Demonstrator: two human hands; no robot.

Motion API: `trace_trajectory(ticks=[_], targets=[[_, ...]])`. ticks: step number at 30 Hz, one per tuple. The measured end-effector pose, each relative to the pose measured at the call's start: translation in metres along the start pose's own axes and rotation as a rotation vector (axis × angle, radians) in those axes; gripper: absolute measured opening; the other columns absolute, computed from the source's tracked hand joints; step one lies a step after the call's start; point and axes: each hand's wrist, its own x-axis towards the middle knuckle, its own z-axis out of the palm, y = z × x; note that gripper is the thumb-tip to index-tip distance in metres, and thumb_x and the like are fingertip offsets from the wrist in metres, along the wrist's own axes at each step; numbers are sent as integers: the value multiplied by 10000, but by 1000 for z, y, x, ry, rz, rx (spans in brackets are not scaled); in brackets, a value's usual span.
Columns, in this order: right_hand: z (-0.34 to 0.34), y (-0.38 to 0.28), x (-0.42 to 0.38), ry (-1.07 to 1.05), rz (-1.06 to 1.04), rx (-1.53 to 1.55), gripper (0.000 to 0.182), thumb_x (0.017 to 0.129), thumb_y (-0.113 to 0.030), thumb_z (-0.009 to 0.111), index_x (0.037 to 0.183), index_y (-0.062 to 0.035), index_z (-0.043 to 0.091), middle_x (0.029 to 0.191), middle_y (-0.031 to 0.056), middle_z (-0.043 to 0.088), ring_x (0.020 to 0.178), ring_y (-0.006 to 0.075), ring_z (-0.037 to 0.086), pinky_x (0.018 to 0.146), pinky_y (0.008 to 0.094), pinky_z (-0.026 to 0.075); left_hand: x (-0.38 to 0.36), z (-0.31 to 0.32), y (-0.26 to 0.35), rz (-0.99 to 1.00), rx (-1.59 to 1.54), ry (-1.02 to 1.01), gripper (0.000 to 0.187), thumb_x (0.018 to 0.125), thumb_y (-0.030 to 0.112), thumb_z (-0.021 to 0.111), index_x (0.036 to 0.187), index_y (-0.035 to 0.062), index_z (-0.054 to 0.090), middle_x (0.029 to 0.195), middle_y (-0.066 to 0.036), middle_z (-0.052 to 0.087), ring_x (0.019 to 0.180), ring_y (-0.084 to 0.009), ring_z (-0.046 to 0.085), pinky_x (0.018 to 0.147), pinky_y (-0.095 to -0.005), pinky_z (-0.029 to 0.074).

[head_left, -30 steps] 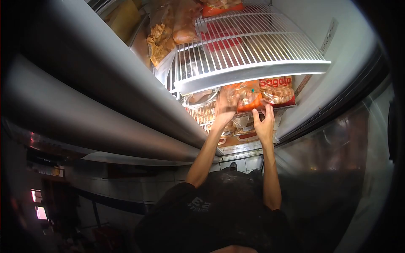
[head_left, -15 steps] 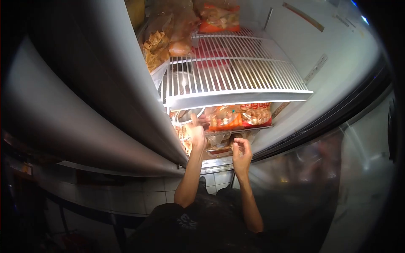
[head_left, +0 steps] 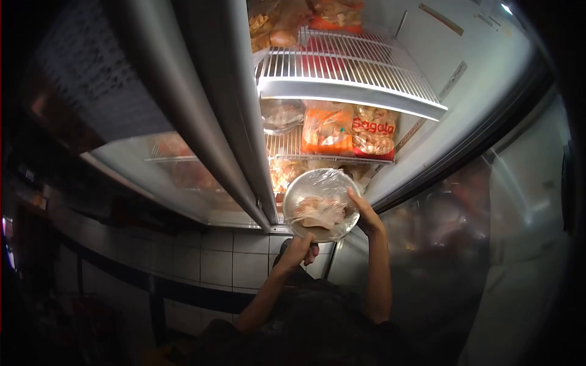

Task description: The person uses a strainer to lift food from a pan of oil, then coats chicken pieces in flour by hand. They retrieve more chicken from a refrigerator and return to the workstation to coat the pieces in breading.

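Observation:
A round bowl (head_left: pixel 293 210) covered in clear plastic wrap is held out in front of the open fridge. Pale pieces that look like raw meat (head_left: pixel 320 210) show through the wrap. My left hand (head_left: pixel 298 251) grips the near rim, thumb on top and fingers curled underneath. On the right side of the bowl, my right hand (head_left: pixel 366 215) is closed round the rim, its fingers partly hidden below.
Behind the bowl, a wire shelf (head_left: pixel 287 145) carries an orange food bag (head_left: pixel 328 129), a red-labelled bag (head_left: pixel 373 133) and another wrapped bowl (head_left: pixel 282 114). Above is a second wire shelf (head_left: pixel 354 91). Fridge doors (head_left: pixel 232 110) flank the opening; tiled floor (head_left: pixel 217 262) lies below.
The wrapped bowl has come out of the fridge toward me, and both hands now hold it. Earlier my left hand was at a bowl under the shelf and my right hand was raised empty.

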Motion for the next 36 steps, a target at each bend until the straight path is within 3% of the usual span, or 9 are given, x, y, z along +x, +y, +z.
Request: trace_trajectory(ticks=[6,7,10,13,15,21,23,28,36], targets=[[34,130,-19,-166,214,146,507,902,-382,528,1260,-37,429,945,51,562,755,125,579,654,247,519,-111,-4,-68,-51,222,259,486,904,402,472,633,14,584,526,-65,568,427,-139,534,415,-261,411],[49,149,-27,-180,245,169,525,910,-415,506,1266,-39,418,941,44,556,756,127,574,659,240,513,-133,2,-78,45,461,511,459,893,397,510,649,19,601,539,-75,580,446,-158,554,442,-279,425],[91,191,-45,-288,50,-67,714,901,-541,450,1390,-57,261,1235,110,463,1063,192,501,911,346,428,-178,5,-116,301,848,1004,330,867,312,582,704,32,644,551,-94,594,517,-216,609,539,-325,462],[139,188,-74,-333,-201,-308,690,933,-500,404,1409,-37,214,1270,132,446,1119,221,460,940,372,390,-235,18,-116,132,940,1154,218,854,223,599,810,23,673,642,-102,617,569,-192,615,535,-307,456],[168,189,-93,-442,91,-275,626,950,-451,383,1410,-58,224,1252,170,475,1126,260,478,941,394,385,-261,23,-121,143,909,1136,192,841,208,599,848,28,666,725,-114,633,636,-221,628,580,-325,468],[254,266,-146,-892,-227,-749,482,958,-323,362,1367,-75,303,1202,278,483,1128,417,482,944,453,389,-329,25,-201,11,1009,1086,176,795,137,570,928,37,626,914,-154,634,842,-366,608,754,-451,467],[281,287,-174,-1107,-261,-674,455,955,-301,366,1346,-71,326,1153,254,528,1103,394,510,943,453,394,-360,37,-228,-229,1001,1045,209,802,158,546,959,38,616,971,-171,618,886,-374,595,780,-461,464],[327,343,-262,-1360,64,-812,434,961,-263,356,1349,-71,337,1275,213,468,1200,337,456,992,407,372,-432,71,-329,-170,862,1227,258,807,194,534,1006,42,594,1043,-193,588,951,-379,573,810,-475,454],[358,368,-383,-1706,-106,-934,512,950,-333,369,1355,-21,332,1326,242,417,1184,385,450,1019,436,325,-496,131,-404,-460,670,1272,343,788,208,544,1086,40,576,994,-201,621,929,-373,593,829,-457,461]])
